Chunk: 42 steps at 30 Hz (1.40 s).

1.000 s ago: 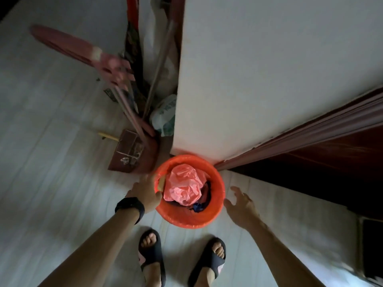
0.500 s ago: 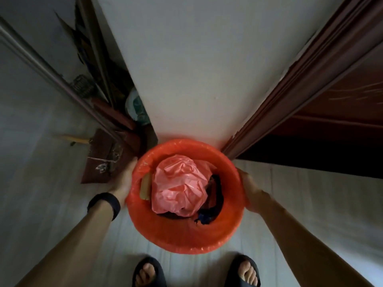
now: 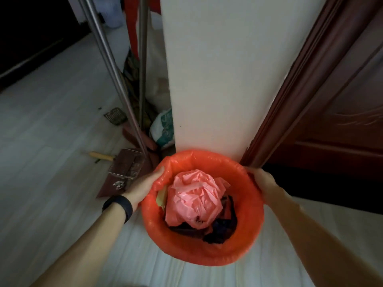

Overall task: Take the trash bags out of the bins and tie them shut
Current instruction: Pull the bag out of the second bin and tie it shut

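At the foot of the white wall pillar (image 3: 217,79), the left hand (image 3: 143,188) and right hand (image 3: 262,182) grip opposite sides of the full orange plastic trash bag (image 3: 199,253), not yet lifted out or tied.

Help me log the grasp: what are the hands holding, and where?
Both grip the bin by its bag-covered rim: the left hand on the left side, thumb over the edge, the right hand on the right side.
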Motion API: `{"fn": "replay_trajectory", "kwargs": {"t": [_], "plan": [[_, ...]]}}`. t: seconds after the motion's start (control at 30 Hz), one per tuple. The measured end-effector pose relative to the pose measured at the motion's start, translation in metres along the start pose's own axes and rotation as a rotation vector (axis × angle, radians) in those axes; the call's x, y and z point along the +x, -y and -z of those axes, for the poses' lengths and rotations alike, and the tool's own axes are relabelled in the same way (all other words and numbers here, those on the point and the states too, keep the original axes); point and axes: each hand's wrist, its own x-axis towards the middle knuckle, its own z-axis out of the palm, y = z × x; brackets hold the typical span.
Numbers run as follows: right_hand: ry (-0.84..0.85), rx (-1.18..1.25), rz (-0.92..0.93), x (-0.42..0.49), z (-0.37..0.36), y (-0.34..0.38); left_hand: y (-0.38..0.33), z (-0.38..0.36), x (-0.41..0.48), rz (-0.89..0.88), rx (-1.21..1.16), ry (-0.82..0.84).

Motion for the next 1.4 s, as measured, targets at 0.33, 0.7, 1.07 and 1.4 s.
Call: {"fn": "replay_trajectory", "kwargs": {"t": [0.33,0.7,1.07,1.4], "plan": [[-0.134,-0.702,0.62,-0.096,0.005,0.051,-0.015,-0.013,-0.06,-0.294,0.48,-0.556],[-0.002,-0.951,0.726,-0.157,0.045,-0.047,0.007,-0.029,-0.114,-0.36,0.456,-0.503],[-0.221,-0.195,0.385,-0.14,0.046,-0.111,0.106,-0.009,-0.056,-0.107,-0.237,-0.507],[-0.052,-0.256,0.212,-0.148,0.04,-0.113,0.066,-0.031,-0.123,0.202,-0.373,-0.218]]}}
